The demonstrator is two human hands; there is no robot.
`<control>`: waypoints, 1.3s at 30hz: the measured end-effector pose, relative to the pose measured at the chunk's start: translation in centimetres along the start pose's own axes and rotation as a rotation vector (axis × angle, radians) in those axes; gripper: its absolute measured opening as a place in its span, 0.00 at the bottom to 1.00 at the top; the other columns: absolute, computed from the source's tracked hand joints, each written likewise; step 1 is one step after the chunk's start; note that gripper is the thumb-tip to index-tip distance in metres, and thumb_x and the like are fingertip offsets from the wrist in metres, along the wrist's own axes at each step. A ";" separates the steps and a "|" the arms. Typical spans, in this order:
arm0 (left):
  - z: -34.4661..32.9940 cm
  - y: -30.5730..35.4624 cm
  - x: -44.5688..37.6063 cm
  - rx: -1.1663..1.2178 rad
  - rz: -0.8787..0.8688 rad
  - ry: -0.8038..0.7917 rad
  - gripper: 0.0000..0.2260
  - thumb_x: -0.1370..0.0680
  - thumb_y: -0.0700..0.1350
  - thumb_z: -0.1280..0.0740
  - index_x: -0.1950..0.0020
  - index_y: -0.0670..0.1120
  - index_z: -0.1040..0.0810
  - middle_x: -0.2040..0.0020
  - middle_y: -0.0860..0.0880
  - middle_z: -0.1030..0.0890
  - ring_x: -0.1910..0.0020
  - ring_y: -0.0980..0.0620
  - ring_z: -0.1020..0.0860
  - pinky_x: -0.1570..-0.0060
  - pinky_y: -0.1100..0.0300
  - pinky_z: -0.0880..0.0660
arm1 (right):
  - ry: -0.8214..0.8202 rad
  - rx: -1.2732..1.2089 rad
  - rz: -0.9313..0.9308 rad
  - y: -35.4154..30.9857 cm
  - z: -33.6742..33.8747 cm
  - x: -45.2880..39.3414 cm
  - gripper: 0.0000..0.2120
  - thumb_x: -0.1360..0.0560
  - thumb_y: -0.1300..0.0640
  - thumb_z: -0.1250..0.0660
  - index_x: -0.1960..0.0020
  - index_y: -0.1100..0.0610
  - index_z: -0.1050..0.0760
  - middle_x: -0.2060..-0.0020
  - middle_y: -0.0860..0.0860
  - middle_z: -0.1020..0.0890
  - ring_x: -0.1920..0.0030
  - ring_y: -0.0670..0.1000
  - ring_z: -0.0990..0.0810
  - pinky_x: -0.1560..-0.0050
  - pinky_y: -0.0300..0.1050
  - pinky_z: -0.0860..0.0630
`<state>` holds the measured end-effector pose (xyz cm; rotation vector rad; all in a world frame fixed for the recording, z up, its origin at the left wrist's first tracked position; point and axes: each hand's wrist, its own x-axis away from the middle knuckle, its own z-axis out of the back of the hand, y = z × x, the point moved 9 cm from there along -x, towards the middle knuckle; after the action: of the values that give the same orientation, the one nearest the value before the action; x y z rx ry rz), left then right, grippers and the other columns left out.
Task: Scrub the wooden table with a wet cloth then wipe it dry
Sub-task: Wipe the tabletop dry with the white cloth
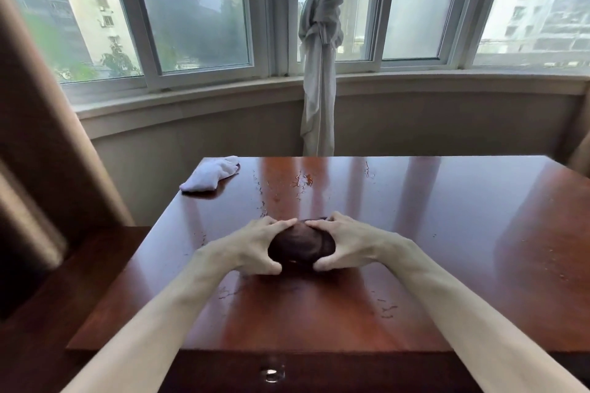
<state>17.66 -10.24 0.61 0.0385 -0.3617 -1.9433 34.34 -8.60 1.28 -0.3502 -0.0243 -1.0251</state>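
— Where's the wet cloth?
— Dark cloth (301, 246) bunched mid-table (447, 233), left hand (255, 244) and right hand (346, 244) both clutching it with curled fingers.
— Anything else?
— White cloth (210, 173) at the table's far-left corner; water droplets (300, 182) beyond the dark cloth.

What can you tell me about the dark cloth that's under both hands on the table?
The dark cloth is a deep brown, almost black, bunched into a rounded wad rather than spread flat. It looks like soft fabric; whether it is wet cannot be told directly, though water droplets and streaks lie on the wooden table around it. It sits near the table's middle, resting on the glossy surface. The left hand grips its left side and the right hand its right, fingers curled over the top, thumbs at the near edge.
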 end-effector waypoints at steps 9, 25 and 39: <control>0.7 -1.7 -0.6 0.009 -0.127 0.221 0.27 0.26 0.69 0.38 0.28 0.64 0.35 0.42 0.58 0.22 0.41 0.56 0.24 0.40 0.53 0.25 | 0.207 0.018 0.080 -1.5 -1.7 -0.9 0.34 0.25 0.42 0.36 0.22 0.36 0.44 0.32 0.48 0.29 0.33 0.55 0.29 0.33 0.53 0.28; 11.9 -16.5 -17.5 -0.239 0.078 0.323 0.24 0.19 0.58 0.37 0.24 0.54 0.35 0.39 0.46 0.24 0.38 0.44 0.25 0.42 0.52 0.30 | 0.349 0.090 0.048 0.8 8.4 -27.0 0.29 0.23 0.50 0.36 0.24 0.36 0.36 0.48 0.54 0.27 0.44 0.60 0.22 0.43 0.56 0.23; 8.7 -23.4 -24.4 -0.402 0.337 0.223 0.31 0.16 0.61 0.48 0.17 0.54 0.59 0.22 0.42 0.39 0.23 0.40 0.40 0.26 0.41 0.42 | 0.079 0.207 -0.156 3.2 6.0 -35.7 0.35 0.21 0.45 0.43 0.17 0.39 0.54 0.25 0.59 0.37 0.26 0.61 0.36 0.30 0.58 0.33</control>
<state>4.64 22.10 -0.84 -0.0641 0.1651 -1.6251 19.17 24.41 -0.45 -0.1200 -0.0877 -1.1790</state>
